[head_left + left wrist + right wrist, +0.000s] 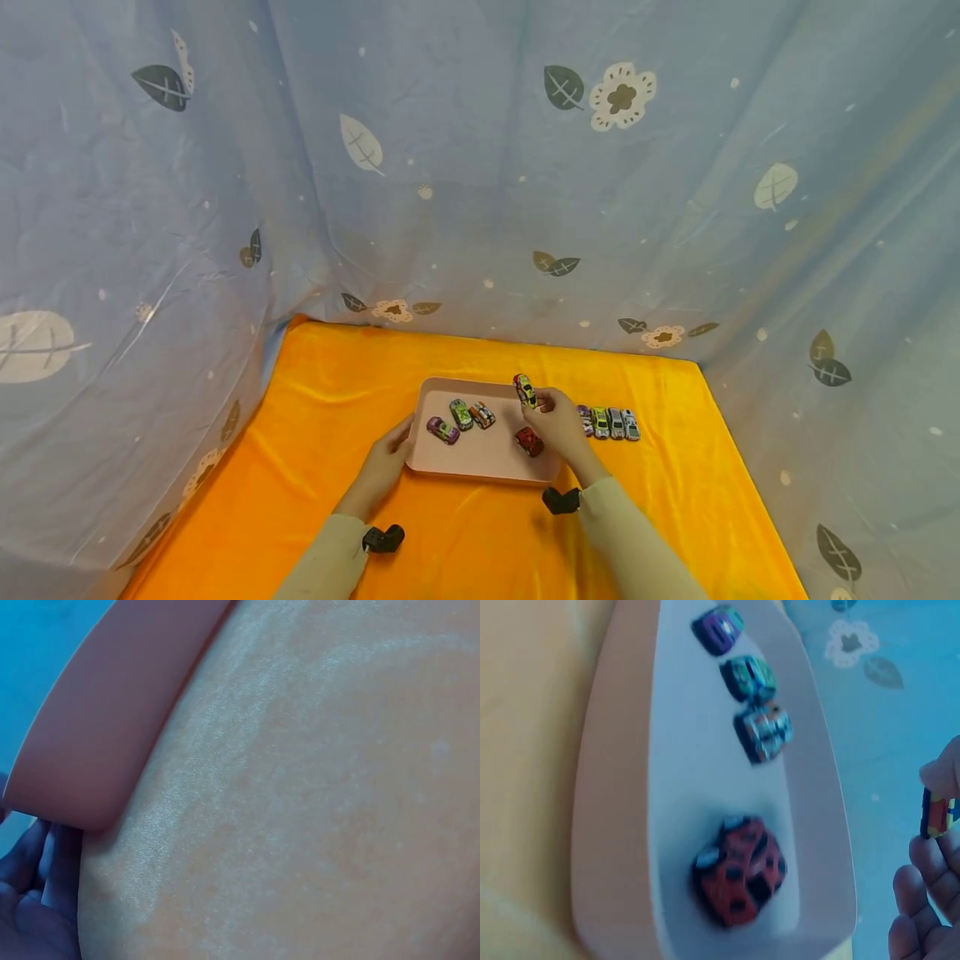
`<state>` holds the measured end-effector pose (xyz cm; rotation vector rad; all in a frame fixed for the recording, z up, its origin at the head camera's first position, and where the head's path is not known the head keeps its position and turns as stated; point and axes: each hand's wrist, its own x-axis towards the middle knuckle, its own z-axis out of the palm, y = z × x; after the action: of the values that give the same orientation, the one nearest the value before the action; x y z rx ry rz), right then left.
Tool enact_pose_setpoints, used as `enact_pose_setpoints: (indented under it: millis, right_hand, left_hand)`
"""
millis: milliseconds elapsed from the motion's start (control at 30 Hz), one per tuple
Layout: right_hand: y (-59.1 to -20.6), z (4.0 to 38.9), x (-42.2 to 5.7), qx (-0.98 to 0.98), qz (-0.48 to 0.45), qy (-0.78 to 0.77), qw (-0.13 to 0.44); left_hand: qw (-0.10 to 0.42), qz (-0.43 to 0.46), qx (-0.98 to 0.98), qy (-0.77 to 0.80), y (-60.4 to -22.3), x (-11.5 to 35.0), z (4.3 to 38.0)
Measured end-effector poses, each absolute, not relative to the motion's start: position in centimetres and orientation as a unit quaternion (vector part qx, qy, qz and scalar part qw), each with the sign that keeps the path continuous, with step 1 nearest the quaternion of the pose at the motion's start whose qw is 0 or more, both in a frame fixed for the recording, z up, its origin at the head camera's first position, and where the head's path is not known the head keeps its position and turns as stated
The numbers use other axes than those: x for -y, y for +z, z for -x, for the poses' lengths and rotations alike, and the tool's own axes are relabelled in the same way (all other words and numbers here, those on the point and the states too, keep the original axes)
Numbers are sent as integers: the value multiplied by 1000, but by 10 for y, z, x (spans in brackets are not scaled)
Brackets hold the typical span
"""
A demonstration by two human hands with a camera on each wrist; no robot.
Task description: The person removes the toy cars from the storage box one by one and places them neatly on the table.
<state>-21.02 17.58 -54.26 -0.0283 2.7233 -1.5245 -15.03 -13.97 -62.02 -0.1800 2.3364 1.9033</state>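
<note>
A pink tray lies on the orange cloth. My left hand grips its left edge, with fingers at the tray corner in the left wrist view. Above the tray's right part, my right hand pinches a yellow and red toy car between thumb and fingertips. Below that hand, a red toy car with black spots sits in the tray. Towards the tray's left are a purple toy car, a green toy car and an orange and white toy car.
Right of the tray, several toy cars stand side by side in a row, among them a yellow one and a silver one. Orange cloth covers the surface. Blue-grey patterned curtains hang behind and at both sides.
</note>
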Motion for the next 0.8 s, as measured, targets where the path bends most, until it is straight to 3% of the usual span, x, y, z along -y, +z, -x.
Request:
enact_pose_setpoints:
  millis: [800]
  right_hand:
    - [-582, 191, -314, -853, -144, -498, -55]
  left_hand:
    - [65, 53, -764, 640, -616, 142, 150]
